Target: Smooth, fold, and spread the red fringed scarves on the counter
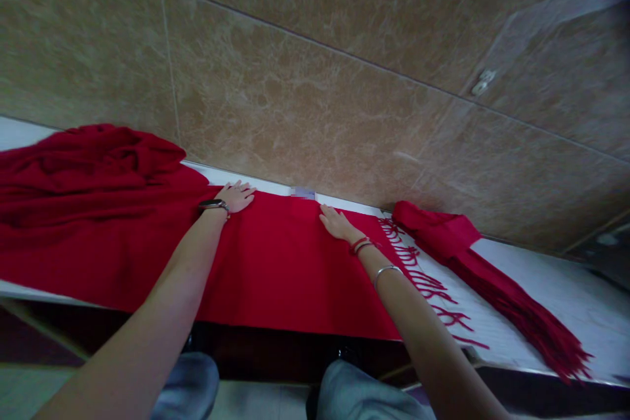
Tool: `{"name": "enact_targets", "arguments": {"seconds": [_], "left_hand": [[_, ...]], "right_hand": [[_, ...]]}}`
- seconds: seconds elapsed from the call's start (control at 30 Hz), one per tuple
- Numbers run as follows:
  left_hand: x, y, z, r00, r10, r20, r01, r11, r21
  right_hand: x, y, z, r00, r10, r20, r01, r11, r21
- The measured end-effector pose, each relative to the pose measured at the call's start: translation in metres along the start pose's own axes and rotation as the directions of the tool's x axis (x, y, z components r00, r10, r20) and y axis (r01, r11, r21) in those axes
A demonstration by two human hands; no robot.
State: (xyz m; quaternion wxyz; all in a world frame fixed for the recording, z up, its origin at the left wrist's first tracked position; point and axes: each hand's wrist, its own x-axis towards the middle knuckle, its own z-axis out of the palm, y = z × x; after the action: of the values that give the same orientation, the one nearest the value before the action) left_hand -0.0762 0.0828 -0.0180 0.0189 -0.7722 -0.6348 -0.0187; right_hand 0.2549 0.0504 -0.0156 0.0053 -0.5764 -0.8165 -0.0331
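Observation:
A long red fringed scarf (pixel 280 262) lies spread flat over a narrow white table. My left hand (pixel 236 197) rests on its far edge, palm down with the fingers spread. Farther right, my right hand (pixel 337 222) also lies flat on the cloth near that same edge, fingers stretched out. Between the hands, a small pale label (pixel 302 193) shows at the scarf's far edge. Twisted tassels (pixel 418 275) fan out from the scarf's right end. To the left, the rest of the red cloth (pixel 98 164) is bunched in loose folds.
A second red scarf (pixel 453 236), folded narrow with its fringe toward me, lies on the white table (pixel 551 289) at right. A brown marbled tile wall (pixel 295 92) rises behind, with a wall outlet (pixel 483 81). My knees are below the table's near edge.

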Motion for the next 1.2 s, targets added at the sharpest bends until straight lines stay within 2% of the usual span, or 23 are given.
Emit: {"name": "enact_targets", "arguments": {"seconds": [0.03,0.1,0.3,0.37,0.43,0.53,0.6,0.63,0.77,0.83,0.9,0.97,1.03,1.1,1.2], "left_hand": [[-0.001,0.000,-0.001,1.000,0.004,0.003,-0.004,1.000,-0.002],[-0.002,0.001,-0.002,1.000,0.011,0.004,-0.011,1.000,-0.004],[0.000,0.001,-0.001,1.000,0.011,-0.017,-0.011,1.000,-0.029],[0.001,0.002,0.001,0.999,0.002,-0.041,-0.003,0.999,-0.037],[-0.002,0.004,0.000,0.997,-0.016,-0.074,0.013,0.999,-0.042],[-0.012,0.009,-0.008,0.969,-0.022,-0.244,0.015,0.999,-0.032],[-0.023,0.015,-0.018,0.943,-0.024,-0.331,0.012,0.999,-0.040],[-0.029,0.019,-0.023,0.943,-0.040,-0.331,0.024,0.998,-0.052],[-0.061,0.034,-0.033,0.978,-0.134,-0.158,0.124,0.990,-0.071],[-0.079,0.038,-0.028,0.989,-0.136,-0.050,0.133,0.989,-0.062],[-0.095,0.039,-0.021,0.991,-0.130,0.018,0.131,0.990,-0.045],[-0.105,0.036,-0.015,0.994,-0.103,0.040,0.104,0.994,-0.030],[-0.108,0.033,-0.014,0.996,-0.077,0.049,0.078,0.997,-0.022],[-0.108,0.031,-0.014,0.996,-0.072,0.050,0.073,0.997,-0.018],[-0.106,0.030,-0.016,0.997,-0.071,0.040,0.072,0.997,-0.015]], "right_hand": [[0.001,-0.003,0.005,1.000,-0.003,0.013,0.003,1.000,0.010],[-0.004,0.006,0.012,0.999,0.039,0.035,-0.040,0.999,0.018],[-0.047,0.092,0.007,0.957,0.283,0.068,-0.283,0.959,-0.017],[-0.059,0.110,0.002,0.938,0.340,0.066,-0.338,0.940,-0.039],[-0.064,0.112,-0.003,0.929,0.369,0.045,-0.366,0.929,-0.052],[-0.056,0.086,-0.012,0.943,0.330,-0.049,-0.331,0.943,-0.033],[-0.048,0.050,-0.019,0.962,0.252,-0.109,-0.253,0.968,0.003],[-0.045,0.028,-0.023,0.971,0.200,-0.129,-0.198,0.980,0.025],[-0.046,-0.075,-0.034,0.964,-0.064,-0.260,0.111,0.979,0.169],[-0.051,-0.121,-0.032,0.954,-0.157,-0.256,0.208,0.960,0.186],[-0.055,-0.151,-0.026,0.957,-0.207,-0.203,0.248,0.947,0.205],[-0.056,-0.163,-0.019,0.967,-0.210,-0.143,0.238,0.947,0.217],[-0.056,-0.158,-0.013,0.974,-0.199,-0.104,0.217,0.953,0.210],[-0.059,-0.139,-0.009,0.980,-0.185,-0.079,0.197,0.964,0.181],[-0.070,-0.092,-0.004,0.991,-0.119,-0.053,0.124,0.987,0.103]]}}
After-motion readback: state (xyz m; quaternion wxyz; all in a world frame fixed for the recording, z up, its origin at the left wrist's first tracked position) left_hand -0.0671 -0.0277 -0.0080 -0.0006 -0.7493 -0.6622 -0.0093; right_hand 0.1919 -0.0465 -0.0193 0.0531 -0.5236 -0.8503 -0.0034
